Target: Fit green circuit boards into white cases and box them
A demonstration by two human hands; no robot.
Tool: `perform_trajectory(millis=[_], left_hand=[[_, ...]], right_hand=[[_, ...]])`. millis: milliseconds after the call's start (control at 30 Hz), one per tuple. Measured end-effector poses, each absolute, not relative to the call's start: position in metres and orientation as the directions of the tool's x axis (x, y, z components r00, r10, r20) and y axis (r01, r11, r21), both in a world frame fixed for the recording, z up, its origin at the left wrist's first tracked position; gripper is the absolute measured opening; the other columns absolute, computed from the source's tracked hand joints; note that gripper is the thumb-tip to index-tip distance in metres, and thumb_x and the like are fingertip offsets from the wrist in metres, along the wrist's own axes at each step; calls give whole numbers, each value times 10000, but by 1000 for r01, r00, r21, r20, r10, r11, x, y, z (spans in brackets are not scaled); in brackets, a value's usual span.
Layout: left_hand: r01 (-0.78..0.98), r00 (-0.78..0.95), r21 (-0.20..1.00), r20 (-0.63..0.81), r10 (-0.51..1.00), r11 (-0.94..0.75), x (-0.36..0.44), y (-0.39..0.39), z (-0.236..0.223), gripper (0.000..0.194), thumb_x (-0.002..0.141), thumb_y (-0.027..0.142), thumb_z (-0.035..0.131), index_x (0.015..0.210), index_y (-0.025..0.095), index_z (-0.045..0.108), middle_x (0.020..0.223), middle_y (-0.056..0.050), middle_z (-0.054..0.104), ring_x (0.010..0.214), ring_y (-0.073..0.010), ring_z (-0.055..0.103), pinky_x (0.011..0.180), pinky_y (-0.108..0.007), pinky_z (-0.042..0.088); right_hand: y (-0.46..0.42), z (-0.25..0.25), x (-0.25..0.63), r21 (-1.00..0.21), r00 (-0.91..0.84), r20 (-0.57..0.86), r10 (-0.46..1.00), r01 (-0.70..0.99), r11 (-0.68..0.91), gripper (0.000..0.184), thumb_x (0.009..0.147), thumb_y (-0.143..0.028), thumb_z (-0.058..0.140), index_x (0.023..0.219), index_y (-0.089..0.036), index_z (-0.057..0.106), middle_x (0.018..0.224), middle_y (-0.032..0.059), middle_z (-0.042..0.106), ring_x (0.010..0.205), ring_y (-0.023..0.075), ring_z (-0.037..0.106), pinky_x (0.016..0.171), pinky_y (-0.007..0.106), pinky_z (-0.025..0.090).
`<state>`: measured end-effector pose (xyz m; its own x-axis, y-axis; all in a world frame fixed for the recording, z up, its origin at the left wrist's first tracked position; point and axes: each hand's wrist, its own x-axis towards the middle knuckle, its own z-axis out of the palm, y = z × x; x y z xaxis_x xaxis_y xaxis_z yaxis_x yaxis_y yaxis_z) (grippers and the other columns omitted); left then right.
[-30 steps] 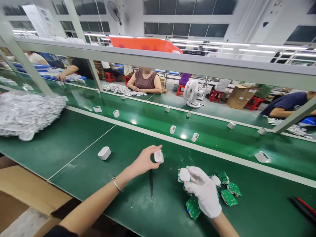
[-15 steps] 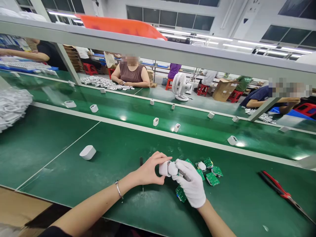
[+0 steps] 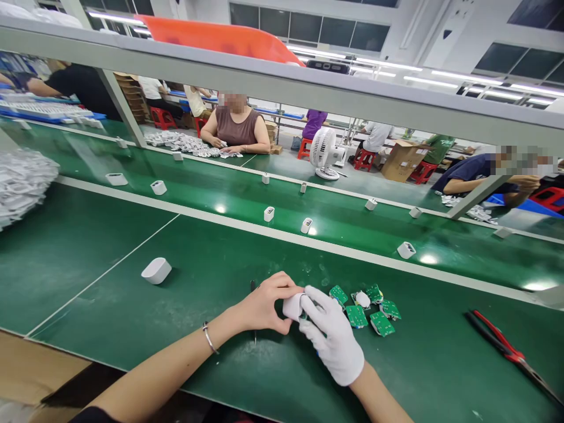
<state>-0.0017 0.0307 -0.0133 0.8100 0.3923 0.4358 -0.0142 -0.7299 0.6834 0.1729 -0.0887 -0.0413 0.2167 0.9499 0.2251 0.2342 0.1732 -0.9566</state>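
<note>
A white plastic housing (image 3: 292, 306) is sitting between the two hands, above the green workbench (image 3: 132, 329). The bare left hand (image 3: 269, 302) is gripping it between thumb and fingers; the gloved right hand (image 3: 337, 338) is resting bent fingers against its other end, and whether they are pinching anything cannot be told. Green circuit boards (image 3: 356, 316) are lying near the glove, red-and-black pliers (image 3: 506, 346) farther right.
</note>
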Motion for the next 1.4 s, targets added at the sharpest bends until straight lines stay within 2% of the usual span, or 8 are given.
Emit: perform_trajectory(millis=[133, 367, 533, 700, 867, 1067, 1267, 1400], left_hand=[[-98, 771, 709, 498, 397, -698, 1, 28, -21, 548, 602, 129, 659, 1143, 205, 619, 924, -52, 593, 855, -201, 498, 803, -330, 438], [-183, 680, 684, 607, 412, -706, 7, 22, -27, 456, 550, 95, 648, 1004, 143, 640, 863, -59, 576, 799, -199, 503, 729, -341, 457], [-258, 605, 586, 718, 344, -768, 5, 24, -20, 647, 581, 49, 637, 1210, 186, 573, 980, -72, 616, 895, -223, 530, 799, -381, 462], [-250, 605, 572, 722, 335, -781, 5, 25, -21, 667, 587, 39, 619, 1232, 198, 563, 972, -67, 605, 897, -222, 517, 796, -386, 459], [-225, 644, 560, 699, 310, -797, 7, 23, -25, 740, 617, 73, 625, 1330, 218, 488, 981, -66, 578, 902, -214, 492, 807, -385, 453], [-111, 576, 635, 668, 471, -764, 8, 11, -23, 807, 627, 131, 671, 1385, 232, 414, 976, -44, 594, 834, -185, 490, 801, -364, 449], [-3, 591, 777, 509, 626, -629, 12, -3, -14, 548, 616, 121, 710, 1152, 197, 622, 864, -11, 489, 718, -127, 502, 645, -252, 471], [-26, 609, 780, 508, 609, -625, 11, -5, -13, 533, 599, 70, 678, 1119, 176, 632, 847, 1, 426, 669, -101, 496, 598, -221, 471]], right_hand=[[-98, -35, 163, -937, 200, 291, 936, 256, 237, 594, 948, -443, 441, 1476, -343, 190, 1495, 46, 281, 1304, 288, 377, 1048, 497, 359], [-95, -41, 162, -524, -76, 463, 883, 780, 342, 581, 959, -470, 408, 1477, -280, 225, 1528, 112, 155, 1346, 377, 263, 1053, 644, 222], [-101, -36, 155, -835, 89, 414, 906, 434, 338, 590, 991, -399, 343, 1496, -280, 63, 1466, 92, 336, 1196, 246, 509, 947, 401, 492], [-104, -33, 150, -846, 90, 421, 903, 397, 355, 595, 936, -330, 514, 1462, -345, 236, 1445, 56, 376, 1173, 247, 521, 993, 425, 452], [-96, -36, 146, -995, 256, 101, 961, 11, 102, 564, 856, -441, 623, 1362, -245, 468, 1217, 88, 581, 1012, 242, 594, 911, 412, 500], [-82, -32, 147, -764, 115, -225, 968, -637, -102, 487, 704, -379, 790, 1146, -235, 644, 1094, 55, 645, 884, 189, 617, 729, 302, 541], [-83, -32, 146, -702, 4, -175, 985, -702, -122, 246, 684, -335, 772, 865, -175, 728, 839, 73, 673, 764, 222, 618, 681, 347, 527], [-86, -27, 145, -650, -152, -163, 975, -726, -222, 386, 839, -538, 594, 953, -188, 708, 907, 85, 652, 828, 225, 606, 757, 391, 507]])
